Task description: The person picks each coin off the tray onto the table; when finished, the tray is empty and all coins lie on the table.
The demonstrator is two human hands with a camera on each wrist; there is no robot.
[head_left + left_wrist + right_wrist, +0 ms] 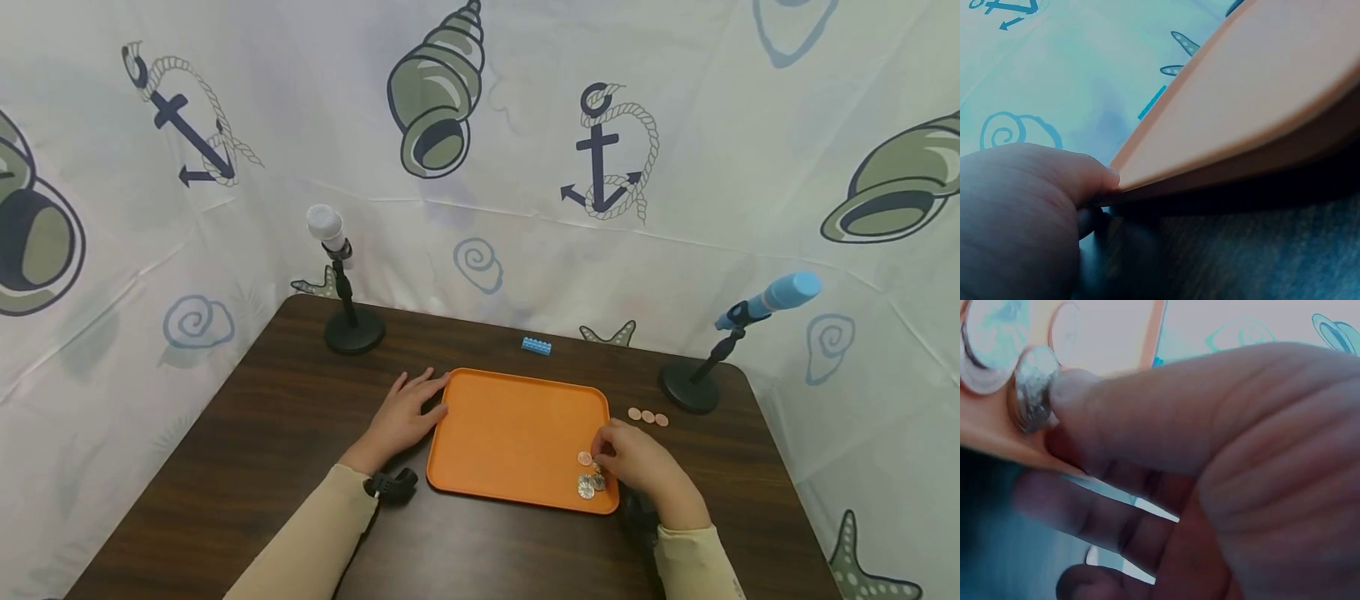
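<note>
An orange tray [517,433] lies on the dark wooden table. My left hand [403,417] rests at its left edge, fingers extended, and the thumb [1094,175] touches the rim. Over the tray's right edge, my right hand [633,457] has thumb and index finger brought together at a silver coin [1034,389]; that coin is tilted at the thumb tip. Close by in the tray's near right corner lie a copper-coloured coin [585,458] and silver coins [586,486]. The fingers partly hide this group in the head view.
Three copper-coloured coins [648,417] lie in a row right of the tray. Behind it sits a blue toy brick [536,346]. A white microphone on a black stand [355,329] is at back left, a blue microphone [791,290] on another stand [690,387] at back right. Patterned cloth [525,167] surrounds the table.
</note>
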